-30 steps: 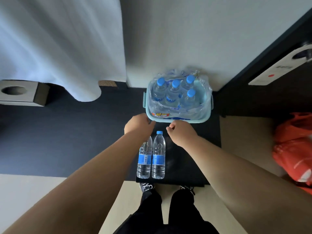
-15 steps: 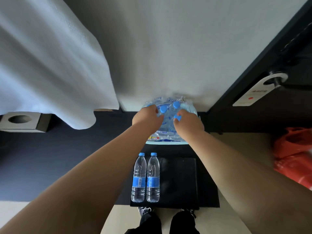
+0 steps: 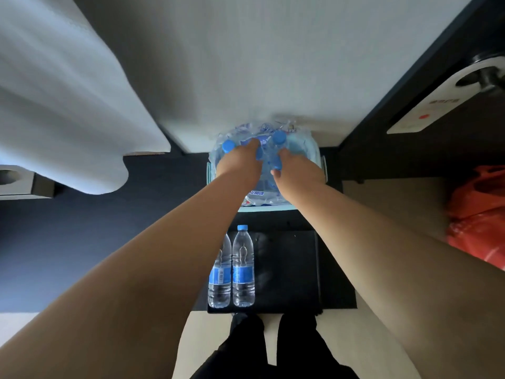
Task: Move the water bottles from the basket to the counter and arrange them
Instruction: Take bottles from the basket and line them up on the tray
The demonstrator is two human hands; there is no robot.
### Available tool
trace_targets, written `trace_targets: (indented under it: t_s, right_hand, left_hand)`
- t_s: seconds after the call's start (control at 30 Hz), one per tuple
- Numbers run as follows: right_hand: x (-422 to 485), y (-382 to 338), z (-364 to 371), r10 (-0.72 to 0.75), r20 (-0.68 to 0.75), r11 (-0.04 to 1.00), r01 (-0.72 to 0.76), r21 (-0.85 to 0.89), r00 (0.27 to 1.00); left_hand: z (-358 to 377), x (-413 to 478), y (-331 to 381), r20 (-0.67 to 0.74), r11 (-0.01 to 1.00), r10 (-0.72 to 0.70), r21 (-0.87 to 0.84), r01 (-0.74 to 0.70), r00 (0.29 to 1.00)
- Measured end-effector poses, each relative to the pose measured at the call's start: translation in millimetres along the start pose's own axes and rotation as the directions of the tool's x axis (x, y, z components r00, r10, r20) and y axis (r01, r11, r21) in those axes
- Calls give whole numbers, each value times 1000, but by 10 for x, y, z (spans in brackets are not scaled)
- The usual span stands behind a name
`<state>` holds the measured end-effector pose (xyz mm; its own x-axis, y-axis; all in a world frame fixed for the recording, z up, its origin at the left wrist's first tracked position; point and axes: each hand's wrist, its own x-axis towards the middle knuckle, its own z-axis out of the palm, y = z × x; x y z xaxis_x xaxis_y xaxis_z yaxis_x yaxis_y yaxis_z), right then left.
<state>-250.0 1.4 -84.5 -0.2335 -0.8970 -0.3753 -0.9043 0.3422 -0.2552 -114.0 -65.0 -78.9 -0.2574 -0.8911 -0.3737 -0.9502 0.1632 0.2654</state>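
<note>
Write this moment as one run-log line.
stage: pickup | left hand: on bottles in basket, grip unclear | right hand: same | counter: two bottles upright, side by side

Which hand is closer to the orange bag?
The right hand. It reaches into the basket on the side toward the orange bag; the left hand is beside it, farther from the bag.
</note>
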Motion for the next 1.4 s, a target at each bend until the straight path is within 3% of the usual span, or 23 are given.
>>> trace_targets:
  t_s: [0.23,0.37,0.47,0.7,0.97,1.17,1.4]
  right_hand:
    - [-99,-36,-116,9,-6,1000,-9,-4,1000]
    - [-370,-148,-324,27,-146,981,2,193,989]
    - [-662,-259,-534,-16,-225,973,68,222,974]
    - [-1302,-350,-1111,-93,-299,945,179,274,950]
    - [-1823,-277,-1173,-153,-370,927,263,268,916]
    - [-1974,-141,-894,-126,-310,936,217,278,942]
    - [-1932,126,-282,-43,-52,949,57,310,998]
  left_hand:
    - [-2,-168,9,3,998,7,-58,-7,1000]
    - [-244,-482,-25,-182,989,-1,-147,-26,983]
    - [-468,-825,-48,-306,976,58,-182,-118,950]
    - [-870,-1440,-155,-436,951,192,-140,-276,880]
    - [-940,-1995,-116,-485,919,176,-232,-320,857]
    - [-705,-2156,-116,-364,922,162,-275,-272,917]
    - [-80,-2019,-253,-39,953,91,-286,-98,995]
